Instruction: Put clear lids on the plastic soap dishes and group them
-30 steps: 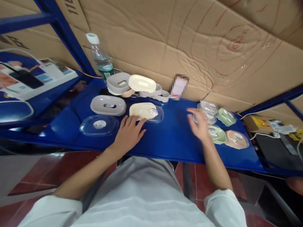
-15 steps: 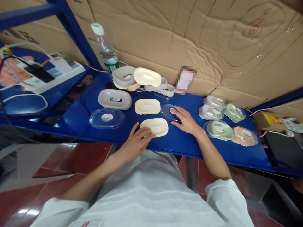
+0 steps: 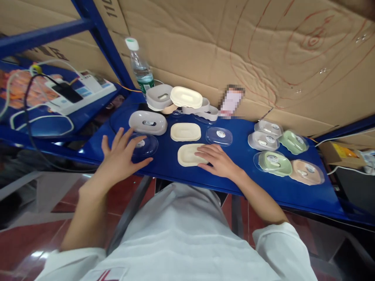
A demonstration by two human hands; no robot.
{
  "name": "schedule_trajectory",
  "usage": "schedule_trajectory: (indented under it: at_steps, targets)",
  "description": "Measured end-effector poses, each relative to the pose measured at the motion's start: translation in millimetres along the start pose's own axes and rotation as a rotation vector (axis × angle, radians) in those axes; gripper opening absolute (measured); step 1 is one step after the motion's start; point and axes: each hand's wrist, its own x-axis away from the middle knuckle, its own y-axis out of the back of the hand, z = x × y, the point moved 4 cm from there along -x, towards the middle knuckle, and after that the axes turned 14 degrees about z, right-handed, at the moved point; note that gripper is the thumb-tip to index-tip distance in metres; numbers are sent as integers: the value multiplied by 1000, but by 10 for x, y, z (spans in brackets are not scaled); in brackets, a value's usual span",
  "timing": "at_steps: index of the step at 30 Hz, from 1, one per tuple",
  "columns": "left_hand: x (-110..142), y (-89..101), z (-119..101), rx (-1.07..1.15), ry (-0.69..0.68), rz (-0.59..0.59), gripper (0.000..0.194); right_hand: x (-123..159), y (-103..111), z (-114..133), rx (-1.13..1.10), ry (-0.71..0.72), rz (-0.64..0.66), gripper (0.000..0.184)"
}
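Note:
My left hand (image 3: 121,158), fingers spread, is over a clear plastic lid (image 3: 150,145) with a round sticker; whether it touches the lid I cannot tell. Just behind is a grey oval soap dish (image 3: 158,124) with a dark slot. My right hand (image 3: 218,159) has its fingers stretched over the right end of a cream oval dish (image 3: 187,156) near the table's front edge, hiding that end. A second cream dish (image 3: 185,132) lies behind it. To its right is another clear lid (image 3: 219,136) with a sticker.
Stacked grey dishes (image 3: 159,96) and a cream piece (image 3: 186,97) sit at the back beside a water bottle (image 3: 142,72). Several lidded dishes, among them a green one (image 3: 278,163) and a peach one (image 3: 306,171), occupy the right. A cardboard wall (image 3: 187,47) closes the rear.
My left hand has moved left, from the front cream dish to the left clear lid. My right hand has left the right clear lid and come down to the front cream dish.

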Motion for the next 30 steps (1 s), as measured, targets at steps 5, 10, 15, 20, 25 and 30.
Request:
schedule_trajectory:
  at_steps: [5, 10, 15, 20, 25, 30]
  targets:
    - [154, -186, 18, 91, -73, 191, 51, -33, -158, -47, 4, 6, 28, 29]
    - [89, -206, -350, 124, -149, 88, 45, -24, -175, -93, 30, -35, 22, 29]
    - [-10, -107, -509, 272, -85, -87, 43, -55, -199, -8, -52, -56, 87, 45]
    - [-136, -139, -784, 187, -104, -198, 35, -53, -88, 4, -112, -71, 43, 76]
    - [1, -244, -642, 9, -66, -203, 37, -7, 51, -157, -79, -187, 11, 53]
    - [303, -178, -258, 9, 34, -148, 39, -55, 2, -156, -42, -162, -12, 42]
